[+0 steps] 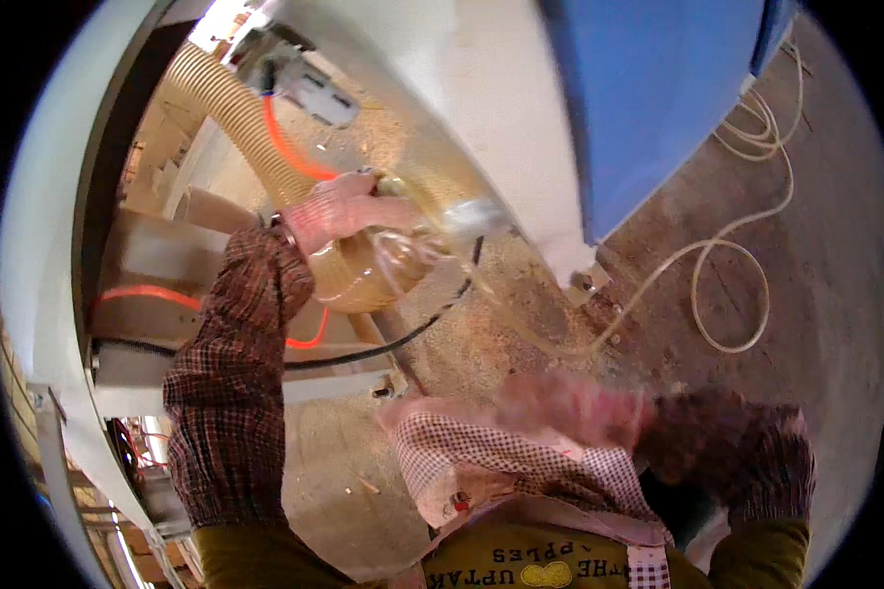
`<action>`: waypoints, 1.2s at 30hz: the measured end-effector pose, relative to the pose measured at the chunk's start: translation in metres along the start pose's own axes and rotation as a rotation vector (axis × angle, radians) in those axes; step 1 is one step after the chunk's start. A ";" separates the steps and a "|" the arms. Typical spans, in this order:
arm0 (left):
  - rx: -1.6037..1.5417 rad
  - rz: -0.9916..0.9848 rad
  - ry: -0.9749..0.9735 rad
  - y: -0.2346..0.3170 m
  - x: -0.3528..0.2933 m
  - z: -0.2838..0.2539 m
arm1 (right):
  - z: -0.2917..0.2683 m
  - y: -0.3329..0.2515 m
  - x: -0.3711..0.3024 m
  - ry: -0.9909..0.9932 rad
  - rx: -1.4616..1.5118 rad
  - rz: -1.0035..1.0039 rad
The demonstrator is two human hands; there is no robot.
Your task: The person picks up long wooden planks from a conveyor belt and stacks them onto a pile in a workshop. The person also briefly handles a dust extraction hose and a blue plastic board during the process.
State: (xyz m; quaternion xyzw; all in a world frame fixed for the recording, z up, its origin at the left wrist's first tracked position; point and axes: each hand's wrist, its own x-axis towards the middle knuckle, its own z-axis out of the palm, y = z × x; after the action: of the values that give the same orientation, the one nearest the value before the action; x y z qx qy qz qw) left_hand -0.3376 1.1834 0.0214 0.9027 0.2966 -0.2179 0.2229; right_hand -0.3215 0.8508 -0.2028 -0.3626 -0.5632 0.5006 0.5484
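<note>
My left hand (349, 211), in a pale pink work glove, is closed beside a wide ribbed duct hose (339, 280) with a clear, shiny wall. A thin clear hose (501, 312) starts at its fingers and trails over the floor to the right; the hand appears to grip its end. Just past the fingertips is a shiny, clear or silvery piece (473, 216), smeared by motion. In front of my checked apron (481, 447), my right hand (570, 407) is gloved too, and blurred; its fingers cannot be made out. Dark checked sleeve covers reach both wrists.
A white machine leg (501, 108) and a blue panel (648, 108) rise ahead. Orange air tubing (290, 142) and a black cable (393, 344) cross near my left arm. Sawdust covers the floor (530, 353). The thin hose coils at right.
</note>
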 end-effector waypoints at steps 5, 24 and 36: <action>0.747 0.584 -0.024 -0.032 -0.017 -0.002 | 0.038 -0.082 -0.043 0.161 -0.001 0.434; 0.043 0.142 0.257 0.082 -0.113 0.145 | 0.136 -0.004 -0.110 0.220 -0.076 0.964; -0.366 -0.081 -0.235 0.140 -0.301 0.168 | 0.133 -0.243 -0.229 1.039 -0.696 0.788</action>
State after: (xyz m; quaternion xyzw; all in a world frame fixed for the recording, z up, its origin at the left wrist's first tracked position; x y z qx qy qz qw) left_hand -0.5123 0.8606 0.0832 0.8028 0.3393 -0.2730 0.4072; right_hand -0.3867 0.5524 -0.0135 -0.8812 -0.1852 0.2165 0.3773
